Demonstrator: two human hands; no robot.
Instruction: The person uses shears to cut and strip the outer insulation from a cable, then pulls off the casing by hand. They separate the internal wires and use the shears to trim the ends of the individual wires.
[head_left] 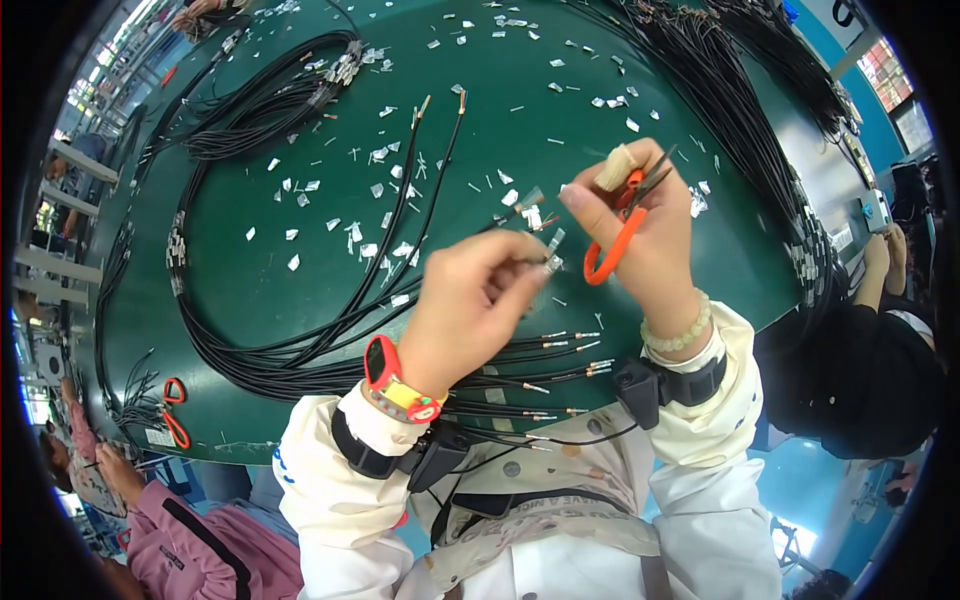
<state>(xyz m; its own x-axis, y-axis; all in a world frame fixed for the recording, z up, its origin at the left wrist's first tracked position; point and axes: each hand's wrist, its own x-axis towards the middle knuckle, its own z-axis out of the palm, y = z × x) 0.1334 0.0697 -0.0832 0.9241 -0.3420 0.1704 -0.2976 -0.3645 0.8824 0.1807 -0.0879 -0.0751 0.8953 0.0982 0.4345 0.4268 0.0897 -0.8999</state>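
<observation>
Left hand (470, 300) pinched shut on a small clear label (551, 262) at a black cable (420, 190) end, cable running away up and left over the green surface (300, 300); right hand (640, 235) just beside, gripping orange scissors (615, 240), blades pointing up and away

A dark green counter (300, 290) fills most of the view. Long black cables (250, 350) loop across its left side and run to the near edge, bare ends fanned out there. More black cables (730, 110) lie bundled along the right side. Small white scraps (375, 190) are scattered over the middle and far part. Orange-handled scissors (175, 410) rest at the near left edge.
</observation>
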